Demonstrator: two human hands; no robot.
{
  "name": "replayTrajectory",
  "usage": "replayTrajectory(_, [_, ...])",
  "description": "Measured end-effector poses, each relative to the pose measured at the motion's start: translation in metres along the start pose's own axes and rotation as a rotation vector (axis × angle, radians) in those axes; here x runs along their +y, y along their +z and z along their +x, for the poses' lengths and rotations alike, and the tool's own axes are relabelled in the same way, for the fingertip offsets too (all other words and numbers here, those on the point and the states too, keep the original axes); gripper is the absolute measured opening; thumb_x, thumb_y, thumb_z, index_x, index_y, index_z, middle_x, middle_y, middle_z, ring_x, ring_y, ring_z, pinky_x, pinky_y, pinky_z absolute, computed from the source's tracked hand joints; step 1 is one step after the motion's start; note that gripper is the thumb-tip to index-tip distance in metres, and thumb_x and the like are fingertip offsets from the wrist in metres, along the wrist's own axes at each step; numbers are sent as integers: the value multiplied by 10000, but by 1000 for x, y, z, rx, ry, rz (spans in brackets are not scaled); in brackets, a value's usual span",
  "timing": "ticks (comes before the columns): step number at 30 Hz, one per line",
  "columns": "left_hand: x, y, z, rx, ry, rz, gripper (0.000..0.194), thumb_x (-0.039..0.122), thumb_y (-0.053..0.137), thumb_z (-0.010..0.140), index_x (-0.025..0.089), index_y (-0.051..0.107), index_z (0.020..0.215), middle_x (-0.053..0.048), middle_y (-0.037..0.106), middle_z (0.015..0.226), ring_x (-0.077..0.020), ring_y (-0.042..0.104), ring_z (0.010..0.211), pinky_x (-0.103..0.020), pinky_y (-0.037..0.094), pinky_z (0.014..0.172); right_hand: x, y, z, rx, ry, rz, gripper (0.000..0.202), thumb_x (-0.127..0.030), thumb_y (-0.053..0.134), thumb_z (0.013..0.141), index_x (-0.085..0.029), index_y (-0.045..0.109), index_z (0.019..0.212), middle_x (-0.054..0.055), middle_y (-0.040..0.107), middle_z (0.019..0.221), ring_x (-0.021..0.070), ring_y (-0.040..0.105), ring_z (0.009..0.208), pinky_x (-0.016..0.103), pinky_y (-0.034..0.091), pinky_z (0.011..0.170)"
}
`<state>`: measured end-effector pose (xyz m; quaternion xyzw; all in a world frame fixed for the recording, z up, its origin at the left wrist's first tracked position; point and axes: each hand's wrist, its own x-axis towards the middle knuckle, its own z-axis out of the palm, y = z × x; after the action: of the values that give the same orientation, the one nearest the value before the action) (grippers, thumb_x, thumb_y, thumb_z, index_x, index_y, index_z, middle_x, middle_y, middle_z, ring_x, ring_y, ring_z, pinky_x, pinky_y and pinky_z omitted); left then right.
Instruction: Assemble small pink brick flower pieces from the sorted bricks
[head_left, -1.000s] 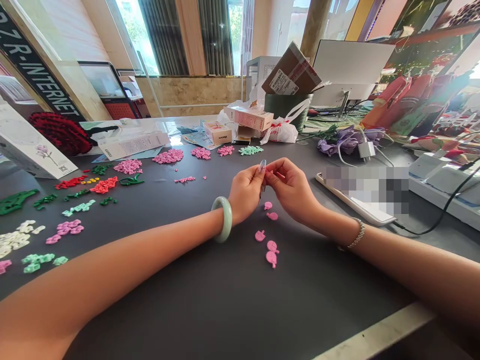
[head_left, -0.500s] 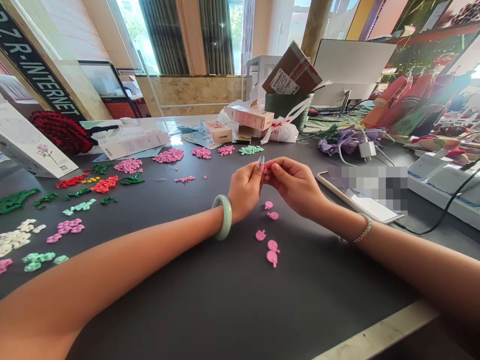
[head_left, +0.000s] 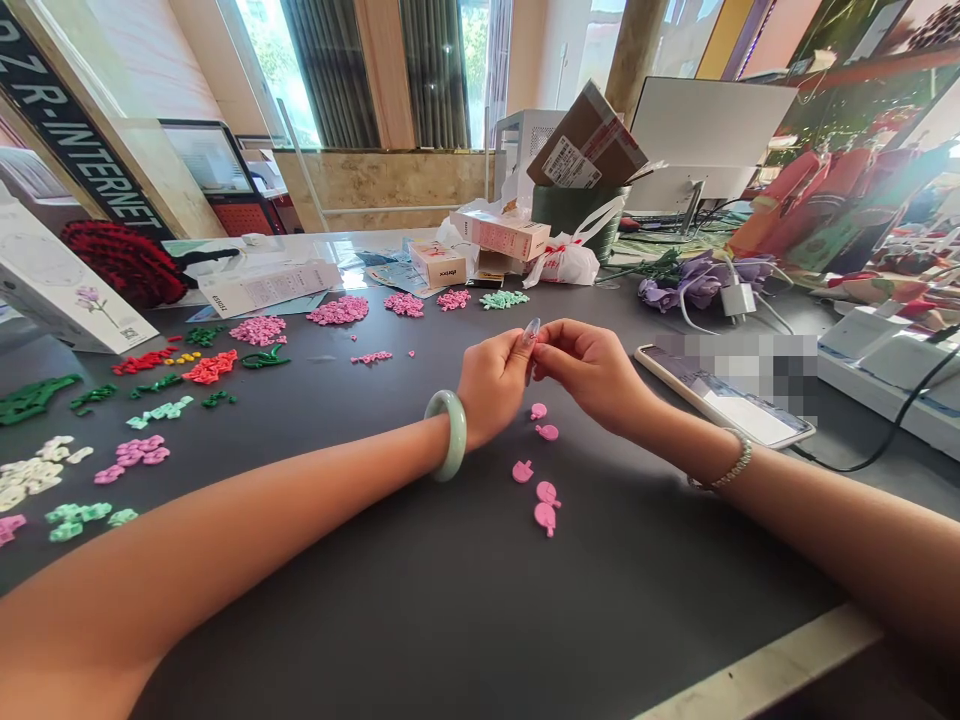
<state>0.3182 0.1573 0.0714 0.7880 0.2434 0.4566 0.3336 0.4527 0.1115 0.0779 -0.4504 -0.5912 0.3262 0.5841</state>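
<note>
My left hand point(head_left: 491, 385), with a pale green bangle on its wrist, and my right hand point(head_left: 594, 372) meet fingertip to fingertip above the dark table. Both are closed in a pinch around a small pink plastic piece, now almost wholly covered by the fingers. Below them, several round pink pieces point(head_left: 522, 471) with short stems lie in a loose column. Farther back sit a few tiny pink pieces point(head_left: 373, 357) and a heap of pink pieces point(head_left: 339, 310).
Sorted piles of red pieces point(head_left: 211, 368), cream pieces point(head_left: 34, 475) and mint pieces point(head_left: 504, 299) lie left and back. A phone point(head_left: 724, 400) rests right of my hands, beside a white power strip point(head_left: 892, 375). Small boxes point(head_left: 501, 232) stand behind, and a white carton point(head_left: 71, 280) stands left.
My fingertips have shifted slightly and my left thumb has tilted to the right. The pink piece that showed between the fingers is now mostly hidden. The pieces on the table stay put.
</note>
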Motion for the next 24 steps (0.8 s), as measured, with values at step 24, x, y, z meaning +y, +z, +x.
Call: replayTrajectory(24, [-53,-30,52,389,-141,41,513,478,335,988,226,372,543,43,350,432,-110,417,424,-262,321,477,22,3,24,-431,-377,-974,319,-65,532,912,-167,705,1160,119,697,1144,252,675,1017,397,529,905])
